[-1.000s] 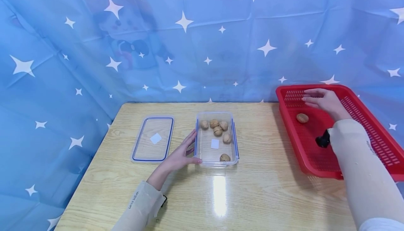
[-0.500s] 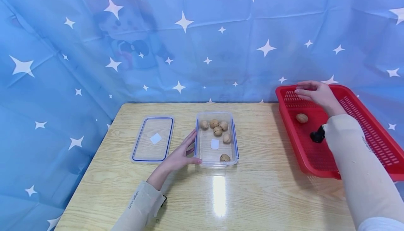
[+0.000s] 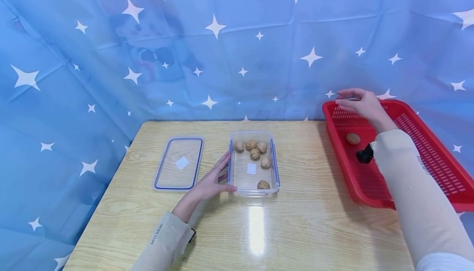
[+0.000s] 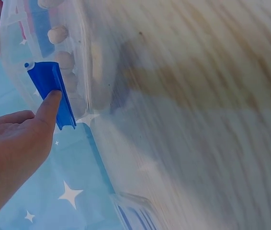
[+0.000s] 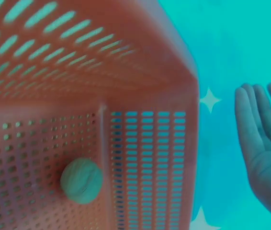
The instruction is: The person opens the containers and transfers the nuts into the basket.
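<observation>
My left hand rests against the left side of a clear plastic food container, its fingers straight along the wall and its thumb at the near left corner. In the left wrist view a fingertip touches the blue side latch. Several walnuts lie in the container, most toward its far end. Above the far left corner of a red plastic basket hovers my right hand. The right wrist view shows its fingers extended with nothing held. One walnut lies on the basket floor.
A clear lid with a blue seal lies flat to the left of the container. The wooden table spans between container and basket. A blue curtain with white stars hangs behind.
My right hand has moved left and slightly up, from over the basket's interior toward its far left rim. The left hand and container have stayed put.
</observation>
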Tool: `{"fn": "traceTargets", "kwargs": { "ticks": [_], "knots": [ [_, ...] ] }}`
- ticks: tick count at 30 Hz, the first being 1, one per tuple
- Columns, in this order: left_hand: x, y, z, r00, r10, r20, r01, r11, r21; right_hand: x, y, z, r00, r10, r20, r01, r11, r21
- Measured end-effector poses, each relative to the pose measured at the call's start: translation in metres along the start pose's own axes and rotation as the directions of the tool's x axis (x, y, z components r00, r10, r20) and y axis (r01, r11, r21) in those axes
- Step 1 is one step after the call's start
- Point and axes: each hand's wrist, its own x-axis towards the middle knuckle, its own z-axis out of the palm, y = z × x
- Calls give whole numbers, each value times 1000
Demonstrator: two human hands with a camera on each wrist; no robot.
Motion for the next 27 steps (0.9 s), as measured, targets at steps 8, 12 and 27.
{"fn": "traceTargets", "kwargs": {
  "ticks": [8, 12, 27],
  "knots": [
    [1, 1, 0, 1000, 11, 6, -11, 1000, -1, 2, -15, 10, 999, -32, -8, 32, 998, -46],
    [2, 2, 0, 1000, 9, 13, -9, 1000, 1, 1, -23, 15, 999, -44, 5, 44, 997, -66],
    [5, 2, 2, 1000, 10, 28, -10, 1000, 5, 2, -42, 32, 994, -99, 48, 100, 995, -23]
  ]
}}
